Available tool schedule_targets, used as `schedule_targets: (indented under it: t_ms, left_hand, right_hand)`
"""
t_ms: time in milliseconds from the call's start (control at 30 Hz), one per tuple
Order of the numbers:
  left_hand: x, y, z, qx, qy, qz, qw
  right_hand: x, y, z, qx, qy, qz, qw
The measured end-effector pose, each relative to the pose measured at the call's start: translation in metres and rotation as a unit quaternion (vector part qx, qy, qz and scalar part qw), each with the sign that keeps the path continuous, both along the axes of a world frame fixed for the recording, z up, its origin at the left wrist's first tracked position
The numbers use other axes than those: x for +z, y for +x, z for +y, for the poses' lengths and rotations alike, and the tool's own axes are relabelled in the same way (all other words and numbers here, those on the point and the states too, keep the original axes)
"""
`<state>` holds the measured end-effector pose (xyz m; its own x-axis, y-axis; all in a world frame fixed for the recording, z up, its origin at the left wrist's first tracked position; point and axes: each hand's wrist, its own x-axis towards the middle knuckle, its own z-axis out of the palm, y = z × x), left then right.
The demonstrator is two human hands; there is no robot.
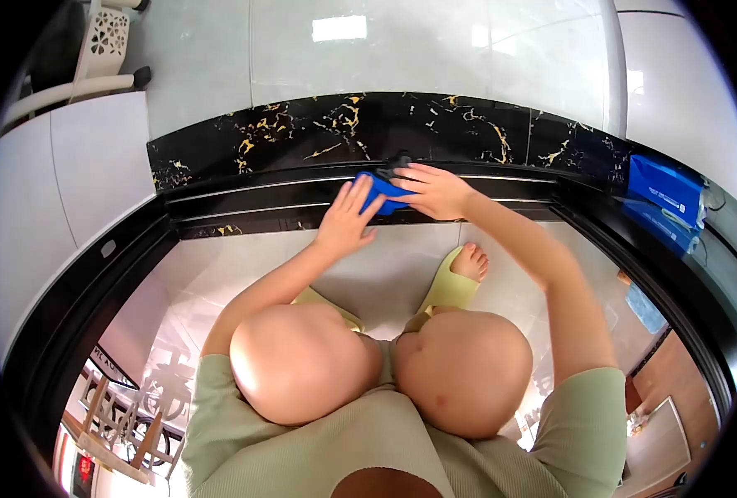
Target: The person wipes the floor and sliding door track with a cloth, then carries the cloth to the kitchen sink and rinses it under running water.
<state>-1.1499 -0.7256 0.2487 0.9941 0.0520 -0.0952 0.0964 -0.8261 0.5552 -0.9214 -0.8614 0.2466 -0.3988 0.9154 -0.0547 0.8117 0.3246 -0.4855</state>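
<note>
A bright blue item (373,197), perhaps a cloth or bag, lies over the black door track at the centre of the head view. My left hand (346,218) rests on its left side with fingers spread. From the right, my right hand (435,192) reaches over its right side, fingers stretched out and slightly apart. A small dark object (399,164) is just beyond the right fingertips; its shape is unclear. Under the hands run the metal rails of the track (277,190).
Beyond the track is a black marble strip (302,129) with gold veins, then grey floor tiles (427,50). A blue package (666,189) stands at the right. White chair legs (95,87) are at upper left. My feet wear yellow-green slippers (451,286).
</note>
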Motion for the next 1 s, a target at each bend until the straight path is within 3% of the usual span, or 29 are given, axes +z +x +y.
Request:
schedule_targets:
  t_ms: [267,400,500,633,833,1000]
  left_hand:
    - [0.020,0.002,0.050,-0.120,0.055,0.050,0.990]
    - [0.025,-0.034,0.091,-0.140,0.076,0.114,0.981]
    - [0.039,-0.022,0.099,-0.193,0.086,0.147,0.966]
    - [0.020,0.020,0.074,-0.252,0.094,0.103,0.958]
    - [0.002,0.096,-0.041,-0.159,0.034,0.030,0.986]
    - [0.007,0.096,-0.034,-0.180,0.049,0.048,0.981]
  right_hand:
    - [-0.014,-0.033,0.001,-0.053,0.015,-0.035,0.998]
    - [-0.023,-0.073,0.044,-0.108,0.105,0.091,0.984]
    - [-0.026,-0.071,0.044,-0.113,0.125,0.109,0.980]
    - [-0.024,-0.030,0.006,-0.121,0.122,0.110,0.979]
    - [-0.016,0.054,-0.091,-0.174,0.091,0.119,0.973]
    - [-0.012,0.040,-0.091,-0.226,0.099,0.120,0.962]
